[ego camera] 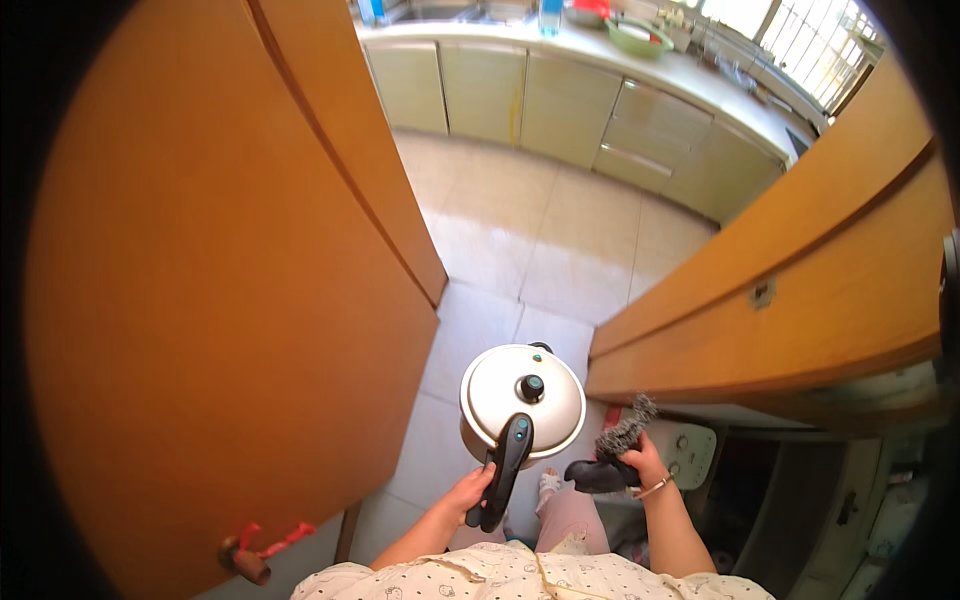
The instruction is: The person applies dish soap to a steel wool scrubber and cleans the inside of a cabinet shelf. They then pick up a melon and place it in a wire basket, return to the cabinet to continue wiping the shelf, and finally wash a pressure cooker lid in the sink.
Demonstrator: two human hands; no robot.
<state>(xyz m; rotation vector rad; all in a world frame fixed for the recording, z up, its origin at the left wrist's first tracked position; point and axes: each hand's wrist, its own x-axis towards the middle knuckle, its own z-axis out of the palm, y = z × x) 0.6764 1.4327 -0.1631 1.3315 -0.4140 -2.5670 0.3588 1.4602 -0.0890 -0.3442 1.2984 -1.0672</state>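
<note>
My left hand [470, 491] is closed around the black long handle of a pressure cooker [491, 390] with a pale metal body and a lid with a black knob at its centre. The cooker is held out in front of me above the tiled floor. My right hand [643, 459] grips a steel wool scourer [624, 435] together with a black object [600, 476], whose kind I cannot tell. These are to the right of the cooker and apart from it.
An open wooden door [225, 300] with red ribbon on its knob stands left; a wooden door frame [750, 300] stands right. Beyond the doorway, a kitchen counter [570, 45] holds a green basin [637, 41]. A white appliance with knobs [694, 450] sits low at right.
</note>
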